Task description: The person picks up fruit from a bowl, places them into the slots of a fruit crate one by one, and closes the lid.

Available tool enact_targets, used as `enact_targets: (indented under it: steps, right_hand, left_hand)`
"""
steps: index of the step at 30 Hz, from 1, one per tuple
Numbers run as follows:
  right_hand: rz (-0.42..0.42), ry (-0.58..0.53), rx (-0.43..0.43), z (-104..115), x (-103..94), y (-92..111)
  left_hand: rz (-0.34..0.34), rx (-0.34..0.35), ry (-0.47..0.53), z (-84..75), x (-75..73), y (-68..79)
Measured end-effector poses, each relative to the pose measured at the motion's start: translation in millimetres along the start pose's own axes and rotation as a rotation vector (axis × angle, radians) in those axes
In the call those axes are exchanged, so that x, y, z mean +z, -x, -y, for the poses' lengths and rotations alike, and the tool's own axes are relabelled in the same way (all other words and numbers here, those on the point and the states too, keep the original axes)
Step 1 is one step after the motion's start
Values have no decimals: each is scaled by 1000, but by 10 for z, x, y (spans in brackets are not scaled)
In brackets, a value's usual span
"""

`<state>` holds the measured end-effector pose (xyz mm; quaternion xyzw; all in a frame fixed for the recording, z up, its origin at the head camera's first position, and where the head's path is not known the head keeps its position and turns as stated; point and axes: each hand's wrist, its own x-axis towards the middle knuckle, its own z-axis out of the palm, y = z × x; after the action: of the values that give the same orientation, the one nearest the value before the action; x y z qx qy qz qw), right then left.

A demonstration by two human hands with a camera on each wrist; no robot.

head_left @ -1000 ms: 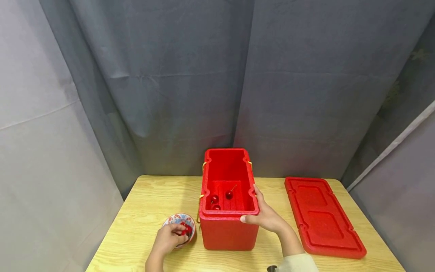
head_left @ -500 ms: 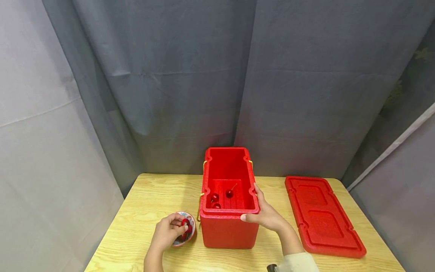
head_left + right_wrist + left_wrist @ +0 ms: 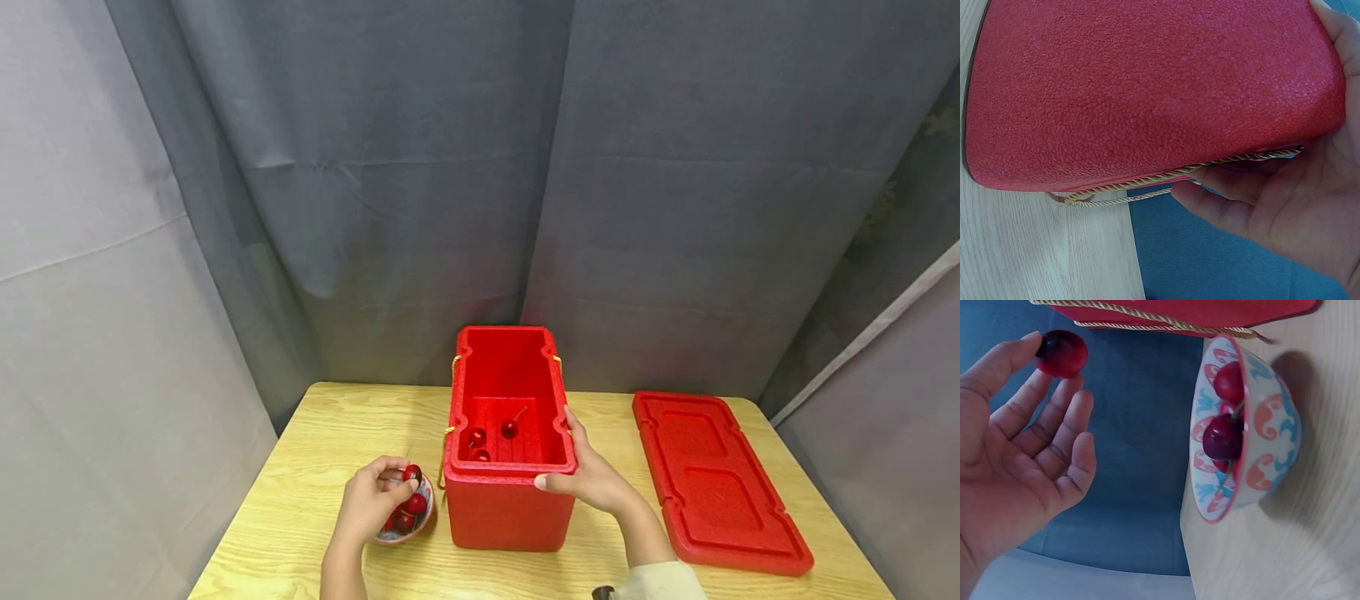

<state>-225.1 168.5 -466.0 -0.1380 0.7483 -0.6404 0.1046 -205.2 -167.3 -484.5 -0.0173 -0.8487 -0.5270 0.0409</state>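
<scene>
Above a small patterned bowl (image 3: pixel 1279 444), my left hand (image 3: pixel 367 504) pinches a dark red cherry (image 3: pixel 1065 356) between thumb and fingertips. The other fingers of that hand are spread loosely below the cherry in the left wrist view. Several more cherries (image 3: pixel 1224 437) with stems lie in the bowl. My right hand (image 3: pixel 596 480) grips the near right corner of a red foam box (image 3: pixel 510 518), thumb on the front and fingers along the side. The box stands uncovered, and three cherries (image 3: pixel 510 428) show on its floor.
A red lid (image 3: pixel 723 487) lies flat on the wooden table (image 3: pixel 360 417) at the right. Yellow cord handles (image 3: pixel 1147 181) hang along the box's sides. Grey curtains (image 3: pixel 420 208) enclose the table at the back and sides.
My left hand has risen from inside the bowl, lifting a cherry above the rim. The right hand keeps its grip on the box, and the cherries in the box have not moved.
</scene>
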Motion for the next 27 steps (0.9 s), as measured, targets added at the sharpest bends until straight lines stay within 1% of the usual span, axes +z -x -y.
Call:
enact_targets:
  steps: [9,15,18,27]
  right_hand:
    - [-2,1,4,6,-8,6]
    - [4,10,1,-3,-9,7]
    - [4,8,0,-7,-11,8]
    - [16,6,-15,-3,-12,2]
  left_hand:
    - [5,40,23,-135,19,-64]
    - [-2,67,11,-236,38,-111]
    - [-4,74,5,-296,38,-148]
    - [-26,128,-8,-492,4,-274]
